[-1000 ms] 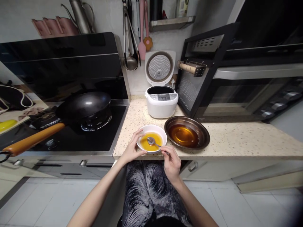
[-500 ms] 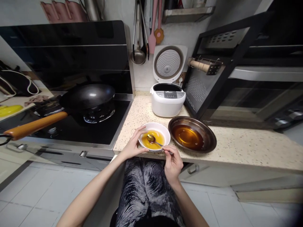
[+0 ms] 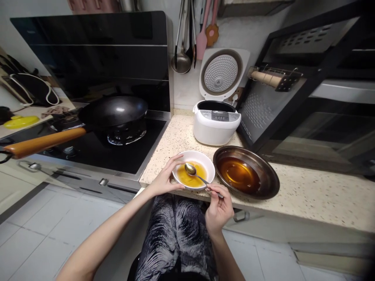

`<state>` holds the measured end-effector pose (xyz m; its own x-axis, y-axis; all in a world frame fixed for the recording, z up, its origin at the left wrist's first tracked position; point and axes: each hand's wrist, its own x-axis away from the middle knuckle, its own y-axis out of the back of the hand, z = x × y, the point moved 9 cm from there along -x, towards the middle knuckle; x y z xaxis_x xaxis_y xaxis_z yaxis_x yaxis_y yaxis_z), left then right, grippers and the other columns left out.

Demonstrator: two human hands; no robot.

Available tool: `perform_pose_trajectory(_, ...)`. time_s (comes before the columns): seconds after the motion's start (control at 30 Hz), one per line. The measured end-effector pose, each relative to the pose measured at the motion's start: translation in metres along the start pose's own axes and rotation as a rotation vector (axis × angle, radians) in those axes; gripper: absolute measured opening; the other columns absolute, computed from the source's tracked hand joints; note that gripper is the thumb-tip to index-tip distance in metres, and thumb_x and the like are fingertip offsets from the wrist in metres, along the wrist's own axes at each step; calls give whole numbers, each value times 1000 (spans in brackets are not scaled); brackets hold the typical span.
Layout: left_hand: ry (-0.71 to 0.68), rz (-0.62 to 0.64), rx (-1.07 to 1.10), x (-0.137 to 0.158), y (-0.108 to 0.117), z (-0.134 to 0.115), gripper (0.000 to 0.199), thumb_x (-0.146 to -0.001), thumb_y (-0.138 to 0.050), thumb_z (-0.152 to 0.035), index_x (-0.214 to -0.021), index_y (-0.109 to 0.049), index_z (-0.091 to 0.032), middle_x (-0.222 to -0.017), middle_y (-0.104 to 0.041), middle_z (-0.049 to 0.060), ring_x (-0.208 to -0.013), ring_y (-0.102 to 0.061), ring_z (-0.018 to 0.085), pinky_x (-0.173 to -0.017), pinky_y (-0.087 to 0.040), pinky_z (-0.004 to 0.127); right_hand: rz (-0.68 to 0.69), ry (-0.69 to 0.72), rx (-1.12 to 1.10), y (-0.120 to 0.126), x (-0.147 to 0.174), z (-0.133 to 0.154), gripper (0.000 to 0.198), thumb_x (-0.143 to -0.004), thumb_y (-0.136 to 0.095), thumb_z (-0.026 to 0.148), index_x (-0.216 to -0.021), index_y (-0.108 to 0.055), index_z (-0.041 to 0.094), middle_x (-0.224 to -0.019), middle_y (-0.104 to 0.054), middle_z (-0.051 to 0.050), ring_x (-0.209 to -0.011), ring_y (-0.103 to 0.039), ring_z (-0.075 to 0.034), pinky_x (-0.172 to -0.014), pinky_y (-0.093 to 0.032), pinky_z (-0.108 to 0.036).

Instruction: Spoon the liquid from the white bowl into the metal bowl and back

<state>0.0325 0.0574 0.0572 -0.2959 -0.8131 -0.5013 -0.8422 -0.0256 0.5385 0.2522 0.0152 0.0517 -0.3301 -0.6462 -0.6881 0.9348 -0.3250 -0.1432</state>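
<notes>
My left hand [image 3: 164, 180] grips the near left side of a white bowl [image 3: 202, 158], thumb low on its side and fingers along its rim. Yellow liquid [image 3: 183, 181] covers the bowl's bottom. Pinched by its handle in my right hand [image 3: 219, 210] is a metal spoon [image 3: 190, 169]. The spoon's head is over the yellow liquid, inside the bowl; whether it touches the liquid I cannot tell. Just right of the bowl, a wide metal basin [image 3: 268, 178] contains amber liquid [image 3: 238, 173].
Behind the bowl stands a white rice cooker [image 3: 215, 130] with its lid up. A black wok [image 3: 117, 111] with a wooden handle [image 3: 47, 141] sits on the stove at left. The counter's front edge [image 3: 293, 212] runs close before me; an oven [image 3: 331, 125] is at right.
The spoon's head has shifted slightly and looks raised from the yellow liquid, its handle now more tilted. My left hand stays on the bowl. The whole view has turned a little.
</notes>
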Motion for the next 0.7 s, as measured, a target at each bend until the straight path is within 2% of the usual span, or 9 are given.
perform_pose_trajectory(0.4,16,-11,-28,1,1,3,81,-80,-73,-75,-142,-55,-26,-163,-40,19,-153,-38,43,-124,-33,66,-85,23,4,12,-22,12,11,-101,-59,20,-98,-69,22,-89,-72,-5,-84,-70,-20,-77,-60,-37)
perform_pose_trajectory(0.57,-6,-10,-40,1,1,2,78,-81,-75,-72,-142,-54,-27,-162,-41,18,-153,-38,42,-124,-34,66,-208,42,13,29,-37,20,9,-101,-59,20,-98,-67,22,-90,-70,-6,-84,-69,-19,-72,-60,-35)
perform_pose_trajectory(0.7,-7,0,-57,1,1,2,78,-83,-74,-70,-143,-53,-27,-163,-39,18,-154,-37,42,-124,-33,66,-313,63,33,47,-41,21,9,-100,-59,19,-98,-68,22,-91,-69,-6,-86,-69,-20,-74,-59,-36)
